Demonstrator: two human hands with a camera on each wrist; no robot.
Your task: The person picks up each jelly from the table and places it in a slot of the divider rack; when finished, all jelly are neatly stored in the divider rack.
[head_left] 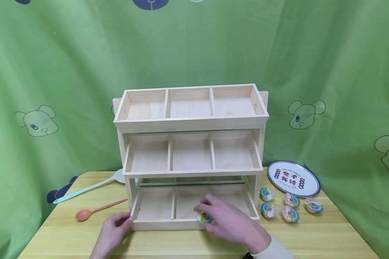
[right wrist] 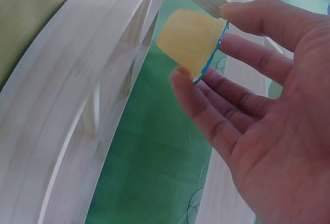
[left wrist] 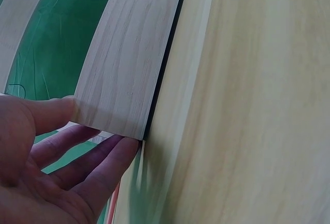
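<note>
A pale wooden three-tier rack point(head_left: 191, 123) stands upright, each tier split into three compartments. My left hand point(head_left: 114, 230) grips the front left corner of its bottom tray point(head_left: 168, 225). In the left wrist view, the thumb touches the upper corner of the front board point(left wrist: 124, 53) and the fingers lie at its end. My right hand point(head_left: 228, 223) pinches a jelly cup point(right wrist: 188, 41) by its rim, over the front of the bottom tray's middle compartment. In the right wrist view, the cup is yellowish with a blue-edged lid and lies tilted between thumb and fingers.
Several more jelly cups point(head_left: 290, 214) lie on the wooden table point(head_left: 330, 233) right of the rack. Behind them is a white plate point(head_left: 293, 174) with a dark rim. An orange spoon point(head_left: 84, 215) and a turquoise-handled utensil point(head_left: 84, 189) lie at left. Green curtain point(head_left: 194, 50) hangs behind.
</note>
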